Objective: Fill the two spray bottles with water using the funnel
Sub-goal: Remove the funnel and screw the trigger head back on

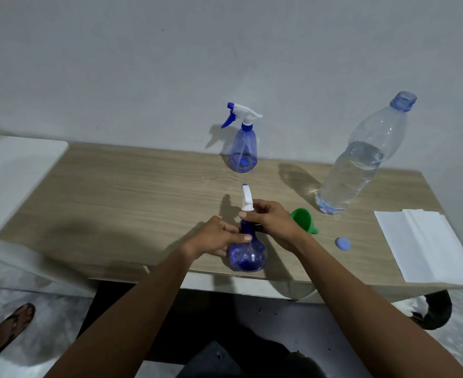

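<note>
you hold the near spray bottle (248, 255) with both hands, at the front edge of the table (143, 186). your left hand (219, 236) wraps its fingers and thumb round the bottle's shoulder, just above the round belly. your right hand (274, 222) pinches the bottom of the white spray head (247, 199), right where it joins the neck, and the rest of the head sticks up past your fingers. the bottle looks like thin, smooth plastic, so it is likely light, a bit slippery, and may squash if you squeeze hard. i think the low hand should hold it steady while the top hand turns the head. the green funnel (304, 220) lies on its side just to the right of this bottle. the open water bottle (358, 165) stands farther right and back. the other spray bottle (243, 151) stands well behind it, head on.
</note>
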A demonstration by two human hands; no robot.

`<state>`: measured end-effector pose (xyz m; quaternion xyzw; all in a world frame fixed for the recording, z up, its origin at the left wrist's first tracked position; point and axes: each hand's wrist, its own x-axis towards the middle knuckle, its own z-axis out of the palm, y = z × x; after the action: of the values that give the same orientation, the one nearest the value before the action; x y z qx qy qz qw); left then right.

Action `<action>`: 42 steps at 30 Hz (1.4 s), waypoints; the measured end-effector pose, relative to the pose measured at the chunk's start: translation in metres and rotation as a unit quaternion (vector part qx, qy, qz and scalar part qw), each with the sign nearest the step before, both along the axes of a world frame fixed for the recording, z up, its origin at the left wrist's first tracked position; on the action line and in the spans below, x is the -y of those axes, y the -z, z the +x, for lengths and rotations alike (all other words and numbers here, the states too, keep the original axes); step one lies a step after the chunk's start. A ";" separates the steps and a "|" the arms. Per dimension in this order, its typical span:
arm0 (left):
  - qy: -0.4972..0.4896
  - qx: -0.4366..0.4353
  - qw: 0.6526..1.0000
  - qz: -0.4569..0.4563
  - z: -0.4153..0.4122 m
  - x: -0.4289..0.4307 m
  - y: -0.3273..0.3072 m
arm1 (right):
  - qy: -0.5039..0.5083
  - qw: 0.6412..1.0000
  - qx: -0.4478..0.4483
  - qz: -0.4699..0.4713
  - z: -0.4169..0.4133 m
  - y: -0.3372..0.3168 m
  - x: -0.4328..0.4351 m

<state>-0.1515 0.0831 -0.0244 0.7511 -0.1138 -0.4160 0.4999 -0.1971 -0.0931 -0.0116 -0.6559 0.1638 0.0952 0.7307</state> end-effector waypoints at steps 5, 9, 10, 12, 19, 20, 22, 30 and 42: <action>0.011 -0.012 1.000 0.009 0.006 0.001 0.000 | 0.012 1.000 -0.023 0.016 0.004 0.005 0.003; 0.018 -0.013 1.000 0.016 0.009 0.002 0.001 | 0.026 0.999 -0.031 0.017 0.007 0.009 0.005; 0.021 -0.013 1.000 0.018 0.011 0.002 0.001 | 0.027 0.999 -0.033 0.017 0.008 0.009 0.005; 0.028 -0.016 0.999 0.024 0.013 0.002 0.001 | 0.023 0.999 -0.038 0.014 0.009 0.009 0.007; 0.043 -0.024 0.998 0.027 0.014 0.004 0.002 | 0.016 0.998 -0.060 0.022 0.008 0.007 0.008; 0.042 -0.024 0.998 0.028 0.015 0.004 0.002 | 0.017 0.998 -0.060 0.028 0.007 0.007 0.008; 0.045 -0.023 0.998 0.030 0.017 0.004 0.002 | 0.021 0.998 -0.056 0.033 0.007 0.007 0.008; 0.050 -0.022 0.998 0.033 0.019 0.005 -0.003 | 0.027 0.998 -0.054 0.035 0.008 0.007 0.009; 0.054 -0.011 0.998 0.030 0.024 0.002 -0.007 | 0.036 0.999 -0.029 0.026 0.012 -0.001 0.011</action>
<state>-0.1278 0.0807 -0.0175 0.7540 -0.1355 -0.4539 0.4551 -0.1847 -0.1042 -0.0107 -0.6272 0.2062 0.0918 0.7454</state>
